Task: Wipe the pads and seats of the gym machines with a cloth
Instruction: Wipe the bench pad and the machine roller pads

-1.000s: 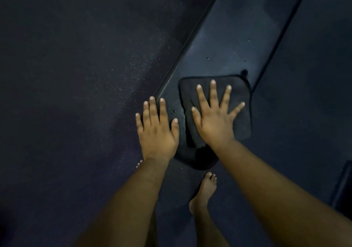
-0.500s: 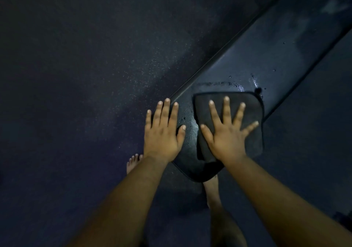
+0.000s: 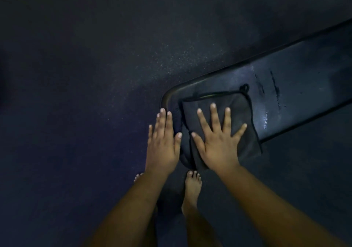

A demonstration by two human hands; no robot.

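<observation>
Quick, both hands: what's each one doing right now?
Left hand: open, flat on the bench pad edge, holding nothing.
Right hand: open, fingers spread, pressing the cloth flat.

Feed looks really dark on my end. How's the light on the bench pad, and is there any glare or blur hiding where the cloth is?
Head view: dim overall, floor nearly black. Wet streaks glint on the bench pad beyond the dark cloth, whose edges show only faintly. Right hand flat on the cloth, left hand at the pad's edge; both sharp. Wide-angle bending shows at the frame edges.
</observation>
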